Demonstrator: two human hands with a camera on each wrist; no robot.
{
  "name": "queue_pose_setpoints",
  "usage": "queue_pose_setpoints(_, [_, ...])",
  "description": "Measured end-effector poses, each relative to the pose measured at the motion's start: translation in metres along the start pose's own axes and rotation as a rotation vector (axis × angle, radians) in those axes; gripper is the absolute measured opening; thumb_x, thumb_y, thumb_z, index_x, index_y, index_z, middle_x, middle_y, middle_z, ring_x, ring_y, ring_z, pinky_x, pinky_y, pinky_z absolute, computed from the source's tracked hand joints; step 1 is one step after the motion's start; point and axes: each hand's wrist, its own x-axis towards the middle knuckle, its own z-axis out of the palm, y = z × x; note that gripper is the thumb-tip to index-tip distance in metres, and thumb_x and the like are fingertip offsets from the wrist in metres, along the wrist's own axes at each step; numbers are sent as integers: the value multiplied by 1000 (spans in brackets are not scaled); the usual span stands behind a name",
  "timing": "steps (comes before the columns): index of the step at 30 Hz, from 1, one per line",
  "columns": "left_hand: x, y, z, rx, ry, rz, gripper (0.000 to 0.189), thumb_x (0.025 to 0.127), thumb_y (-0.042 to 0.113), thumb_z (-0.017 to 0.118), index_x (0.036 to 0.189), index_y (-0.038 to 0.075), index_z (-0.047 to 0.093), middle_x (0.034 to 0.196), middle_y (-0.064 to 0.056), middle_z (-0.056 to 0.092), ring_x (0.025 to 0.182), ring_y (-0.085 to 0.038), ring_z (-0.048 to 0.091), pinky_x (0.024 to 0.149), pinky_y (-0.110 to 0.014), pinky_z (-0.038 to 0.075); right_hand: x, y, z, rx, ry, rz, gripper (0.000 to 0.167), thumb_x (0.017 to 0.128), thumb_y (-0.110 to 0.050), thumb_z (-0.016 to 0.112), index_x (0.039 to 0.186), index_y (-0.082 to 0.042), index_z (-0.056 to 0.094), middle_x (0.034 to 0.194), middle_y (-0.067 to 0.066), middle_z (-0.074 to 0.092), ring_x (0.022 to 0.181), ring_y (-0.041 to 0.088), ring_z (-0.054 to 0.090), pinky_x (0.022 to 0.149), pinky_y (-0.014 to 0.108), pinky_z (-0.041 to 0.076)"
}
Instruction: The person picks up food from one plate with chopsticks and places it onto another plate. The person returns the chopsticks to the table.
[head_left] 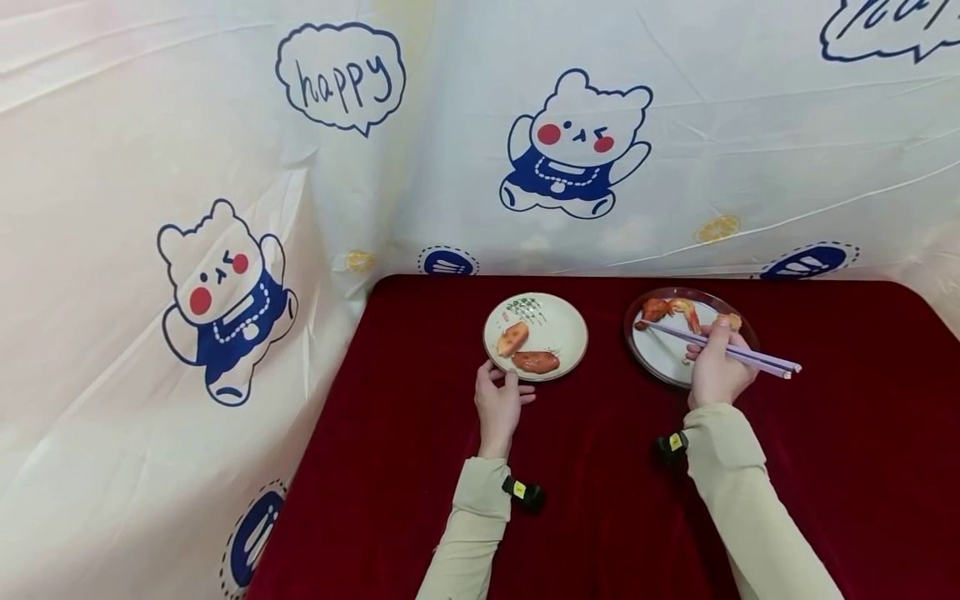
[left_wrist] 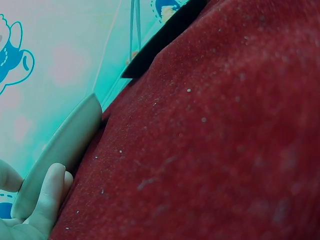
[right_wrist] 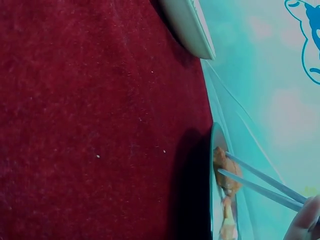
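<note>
My left hand (head_left: 500,408) grips the near-left rim of a white plate (head_left: 566,317), with fingers on both sides of its edge in the left wrist view. On that plate lie two browned, sausage-like pieces, one cut piece (head_left: 513,339) and one glossy piece (head_left: 536,362). My right hand (head_left: 720,371) holds a pair of pale purple chopsticks (head_left: 757,360) over a dark-rimmed plate (head_left: 660,358). Their tips are at a fried chicken piece (right_wrist: 227,175) at that plate's left side. Beside it lies a shrimp (head_left: 683,313); a golden piece (head_left: 734,321) is partly hidden by the right hand.
Both plates stand toward the back of a table with a dark red cloth (head_left: 585,467), a gap between them. Behind and to the left hangs a pale printed curtain (head_left: 450,167). A black wrist device (head_left: 523,493) is on the left sleeve, another (head_left: 670,447) on the right.
</note>
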Motion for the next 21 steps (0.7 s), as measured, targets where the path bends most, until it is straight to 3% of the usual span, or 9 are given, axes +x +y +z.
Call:
queue_pose_setpoints(5, [0, -1, 1, 9, -4, -6, 49, 96, 16, 50, 142, 7, 36, 118, -17, 50, 68, -21, 71, 62, -30, 63, 1, 6, 1, -79, -5, -38, 24, 94, -23, 62, 74, -12, 71, 66, -4, 66, 44, 2, 58, 42, 12, 51])
queue_pose_setpoints(13, [1, -1, 0, 7, -7, -10, 49, 97, 16, 50, 143, 7, 35, 120, -18, 50, 69, -21, 72, 63, -30, 63, 0, 4, 0, -149, -34, 6, 18, 91, -24, 67, 75, -15, 73, 62, -9, 67, 43, 0, 57, 42, 11, 49])
queue_pose_setpoints(18, [0, 1, -1, 4, -7, -6, 49, 97, 15, 50, 142, 6, 36, 119, -18, 51, 69, -22, 72, 62, -30, 63, -1, 0, -4, -175, -86, -25, 19, 91, -23, 67, 75, -17, 73, 68, -8, 68, 44, 0, 56, 41, 11, 49])
queue_pose_setpoints(21, [-1, 2, -1, 1, -6, -4, 49, 96, 14, 50, 142, 6, 36, 119, -19, 51, 69, -23, 72, 62, -30, 63, 0, -5, -7, -213, -126, -41, 19, 91, -23, 67, 74, -18, 73, 63, -8, 65, 43, 1, 55, 40, 12, 48])
